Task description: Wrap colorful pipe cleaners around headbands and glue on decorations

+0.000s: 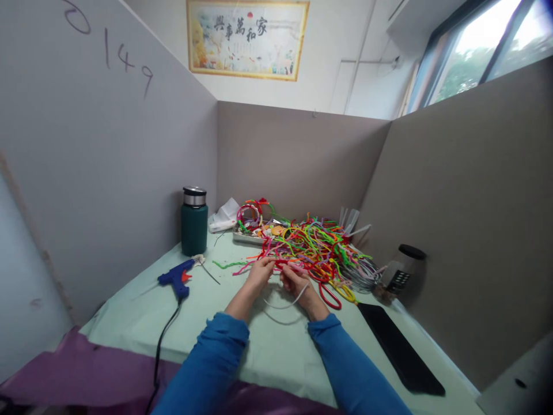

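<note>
My left hand (260,273) and my right hand (297,281) are raised close together over the middle of the table, fingers pinched. Between their fingertips runs a short red strand (280,263), held by both hands. A thin white cord (285,307) hangs in a curve below the hands, with its right end near my right hand; where its ends attach is hidden. Just behind the hands lies a large tangled pile of coloured pipe cleaners (319,239) in red, green, yellow, pink and orange.
A blue glue gun (176,278) with a black cable and a green bottle (194,225) stand left. A metal tray (248,237) is behind. At right are red-handled scissors (330,295), a black flat object (400,349) and a lidded jar (400,274). Partition walls enclose the table (142,314).
</note>
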`<state>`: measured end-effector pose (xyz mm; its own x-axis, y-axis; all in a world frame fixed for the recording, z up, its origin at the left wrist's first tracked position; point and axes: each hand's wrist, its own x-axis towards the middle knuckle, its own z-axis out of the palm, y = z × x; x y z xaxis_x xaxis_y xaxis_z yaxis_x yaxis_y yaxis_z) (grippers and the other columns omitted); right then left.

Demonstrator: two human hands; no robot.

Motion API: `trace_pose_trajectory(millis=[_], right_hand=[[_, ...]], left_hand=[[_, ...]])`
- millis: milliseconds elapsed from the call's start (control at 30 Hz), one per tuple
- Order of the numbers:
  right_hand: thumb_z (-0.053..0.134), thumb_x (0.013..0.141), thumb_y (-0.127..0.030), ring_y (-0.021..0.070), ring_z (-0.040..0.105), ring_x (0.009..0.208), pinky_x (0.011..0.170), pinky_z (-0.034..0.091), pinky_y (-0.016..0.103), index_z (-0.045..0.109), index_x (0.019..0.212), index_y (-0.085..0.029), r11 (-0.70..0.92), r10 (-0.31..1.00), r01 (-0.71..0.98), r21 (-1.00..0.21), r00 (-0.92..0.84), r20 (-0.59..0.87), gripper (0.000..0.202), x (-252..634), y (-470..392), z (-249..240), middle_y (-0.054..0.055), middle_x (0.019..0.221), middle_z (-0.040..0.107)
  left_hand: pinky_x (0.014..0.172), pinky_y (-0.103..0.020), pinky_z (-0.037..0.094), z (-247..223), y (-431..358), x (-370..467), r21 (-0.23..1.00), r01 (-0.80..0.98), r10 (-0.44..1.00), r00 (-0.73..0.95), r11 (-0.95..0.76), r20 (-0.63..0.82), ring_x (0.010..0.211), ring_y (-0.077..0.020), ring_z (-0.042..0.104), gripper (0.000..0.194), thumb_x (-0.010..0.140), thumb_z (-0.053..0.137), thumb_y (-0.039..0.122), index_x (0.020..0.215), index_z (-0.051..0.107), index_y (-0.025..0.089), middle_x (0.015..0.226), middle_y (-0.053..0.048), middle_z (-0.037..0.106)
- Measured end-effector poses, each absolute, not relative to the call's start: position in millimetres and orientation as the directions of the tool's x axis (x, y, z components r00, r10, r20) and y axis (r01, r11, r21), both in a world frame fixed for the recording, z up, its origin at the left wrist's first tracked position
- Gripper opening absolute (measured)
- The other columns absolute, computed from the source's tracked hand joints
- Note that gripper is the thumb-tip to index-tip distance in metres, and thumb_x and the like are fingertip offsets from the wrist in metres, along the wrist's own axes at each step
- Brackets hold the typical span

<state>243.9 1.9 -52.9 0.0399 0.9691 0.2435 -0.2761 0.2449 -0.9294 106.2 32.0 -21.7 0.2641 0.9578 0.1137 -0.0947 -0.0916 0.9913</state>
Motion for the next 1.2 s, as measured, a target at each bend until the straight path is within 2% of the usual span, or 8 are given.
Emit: trace_pose_trajectory(millis=[133,267,433,567,667,767,1000,1200], right_hand=[[0.072,0.07,-0.056,0.007,0.041,0.043,0.04,0.028,0.021,0.065,0.071,-0.018,0.216,0.976,-0.262,-0.941,0.02,0.218,0.039,244,4,-53,-0.001,0.056,0.057],[0.07,0.07,-0.058,0.0068,0.041,0.042,0.04,0.028,0.021,0.063,0.064,-0.017,0.205,0.978,-0.238,-0.949,0.026,0.205,0.042,247,8,-58,-0.001,0.053,0.056],[0.076,0.069,-0.046,0.0069,0.041,0.045,0.042,0.028,0.021,0.064,0.068,-0.016,0.212,0.977,-0.263,-0.941,0.024,0.213,0.032,249,9,-63,-0.002,0.056,0.055],[0.079,0.065,-0.039,0.0073,0.039,0.045,0.043,0.027,0.022,0.063,0.072,-0.018,0.226,0.974,-0.294,-0.929,0.038,0.224,0.027,247,6,-57,-0.003,0.057,0.053],[0.082,0.061,-0.035,0.0076,0.037,0.045,0.042,0.025,0.022,0.063,0.076,-0.02,0.241,0.97,-0.343,-0.908,0.084,0.226,0.028,246,4,-52,-0.005,0.056,0.049],[0.084,0.058,-0.032,0.0083,0.037,0.046,0.043,0.026,0.022,0.065,0.087,-0.023,0.235,0.972,-0.372,-0.898,0.085,0.219,0.036,245,1,-48,-0.005,0.058,0.049],[0.082,0.06,-0.04,0.0105,0.041,0.05,0.046,0.031,0.023,0.069,0.09,-0.022,0.276,0.961,-0.343,-0.898,0.077,0.266,0.037,246,-2,-44,-0.002,0.059,0.055],[0.084,0.057,-0.04,0.0073,0.037,0.046,0.044,0.027,0.021,0.068,0.079,-0.019,0.241,0.97,-0.321,-0.916,0.108,0.217,0.035,247,3,-49,-0.005,0.054,0.05]], left_hand=[[0.057,-0.023,0.041,-28,38,108,0.953,-0.001,0.922,0.255,-0.302,0.292,0.065,-0.0143,0.055,0.017,0.073,0.062,0.023,0.083,0.073,0.015,0.071,-0.005,0.065],[0.071,-0.027,0.044,-35,43,110,0.913,0.064,0.881,0.297,-0.403,0.368,0.077,-0.0182,0.06,0.023,0.075,0.059,0.022,0.09,0.075,0.016,0.084,-0.007,0.072],[0.067,-0.025,0.04,-38,45,108,0.889,0.157,0.884,0.275,-0.43,0.379,0.071,-0.017,0.057,0.023,0.077,0.055,0.025,0.082,0.075,0.016,0.075,-0.004,0.069],[0.055,-0.023,0.029,-38,47,108,0.87,0.227,0.891,0.239,-0.437,0.385,0.055,-0.0121,0.043,0.025,0.077,0.051,0.025,0.058,0.063,0.015,0.052,0.002,0.051],[0.052,-0.023,0.022,-39,49,108,0.874,0.255,0.907,0.206,-0.413,0.368,0.052,-0.0105,0.035,0.028,0.077,0.05,0.026,0.051,0.053,0.016,0.048,0.004,0.037],[0.052,-0.023,0.021,-40,49,109,0.884,0.267,0.917,0.221,-0.384,0.332,0.052,-0.0105,0.034,0.029,0.078,0.048,0.027,0.051,0.049,0.017,0.049,0.005,0.035],[0.052,-0.024,0.026,-38,46,111,0.904,0.286,0.921,0.321,-0.317,0.221,0.051,-0.011,0.036,0.033,0.082,0.045,0.034,0.073,0.068,0.013,0.052,0.004,0.042],[0.043,-0.023,0.017,-27,36,108,0.987,0.163,0.946,0.322,-0.012,-0.042,0.039,-0.0072,0.023,0.047,0.085,0.044,0.052,0.076,0.066,0.012,0.046,0.007,0.032]])
